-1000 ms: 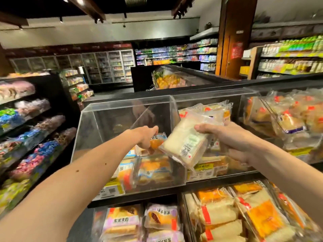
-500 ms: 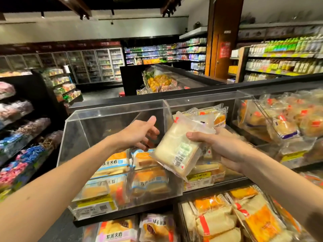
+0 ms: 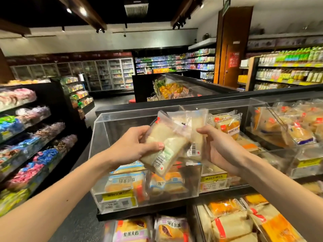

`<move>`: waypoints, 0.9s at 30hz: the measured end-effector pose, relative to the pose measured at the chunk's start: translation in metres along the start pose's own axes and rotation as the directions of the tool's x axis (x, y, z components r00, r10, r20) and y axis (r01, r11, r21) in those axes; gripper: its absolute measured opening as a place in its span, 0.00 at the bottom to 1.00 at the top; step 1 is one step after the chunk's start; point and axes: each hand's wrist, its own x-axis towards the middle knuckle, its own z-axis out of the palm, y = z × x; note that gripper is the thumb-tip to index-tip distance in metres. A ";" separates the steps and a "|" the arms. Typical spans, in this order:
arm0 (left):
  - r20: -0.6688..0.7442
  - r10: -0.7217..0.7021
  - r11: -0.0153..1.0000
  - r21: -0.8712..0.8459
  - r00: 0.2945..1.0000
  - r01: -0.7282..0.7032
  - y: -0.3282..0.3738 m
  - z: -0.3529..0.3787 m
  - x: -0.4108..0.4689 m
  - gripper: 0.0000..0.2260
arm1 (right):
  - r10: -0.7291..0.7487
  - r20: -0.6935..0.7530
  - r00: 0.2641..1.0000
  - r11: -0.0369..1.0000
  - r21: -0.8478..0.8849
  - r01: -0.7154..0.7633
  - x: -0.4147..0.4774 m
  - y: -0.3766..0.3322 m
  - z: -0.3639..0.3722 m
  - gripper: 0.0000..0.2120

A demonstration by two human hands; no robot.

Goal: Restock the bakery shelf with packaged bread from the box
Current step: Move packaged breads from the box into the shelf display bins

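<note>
My left hand (image 3: 132, 147) grips a clear-wrapped white bread packet (image 3: 166, 145), my right hand (image 3: 218, 147) a second packet (image 3: 195, 130), before the clear acrylic bin (image 3: 111, 130).

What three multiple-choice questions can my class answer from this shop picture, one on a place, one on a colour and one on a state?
1. Where are the bread packets?
A on the floor
B in the hands, in front of the clear bin
C in a fridge

2. What colour are the price labels on the bin?
A yellow
B blue
C black

3. What is the left hand doing?
A hanging empty
B pointing
C gripping a packet

Key:
1. B, both hands hold them up before the bin.
2. A, yellow strips run along its front.
3. C, its thumb and fingers clasp the wrapper, while the right hand grips another.
</note>
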 end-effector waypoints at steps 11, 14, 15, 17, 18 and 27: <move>-0.330 0.159 0.936 0.351 0.931 -0.035 -0.005 -0.062 -0.034 0.10 | -0.273 0.045 0.961 0.502 -0.845 0.182 0.052 -0.019 0.047 0.11; -0.383 0.191 0.832 0.552 0.904 0.059 -0.005 -0.066 -0.035 0.11 | -0.140 0.182 0.973 0.077 -0.978 0.194 0.073 0.003 0.061 0.11; -0.392 0.177 0.818 0.568 0.903 0.086 -0.005 -0.066 -0.034 0.10 | -0.041 0.209 0.977 -0.032 -0.978 0.207 0.078 0.013 0.064 0.12; -0.399 0.139 0.804 0.580 0.906 0.132 -0.005 -0.065 -0.033 0.12 | 0.140 0.234 0.962 -0.175 -0.951 0.256 0.087 0.031 0.067 0.13; -0.395 0.128 0.797 0.587 0.909 0.142 -0.005 -0.063 -0.033 0.13 | 0.198 0.237 0.951 -0.221 -0.935 0.278 0.090 0.036 0.069 0.14; -0.341 0.179 0.756 0.647 0.923 0.092 -0.008 -0.048 -0.033 0.12 | 0.306 0.239 0.922 -0.269 -0.907 0.325 0.104 0.046 0.076 0.21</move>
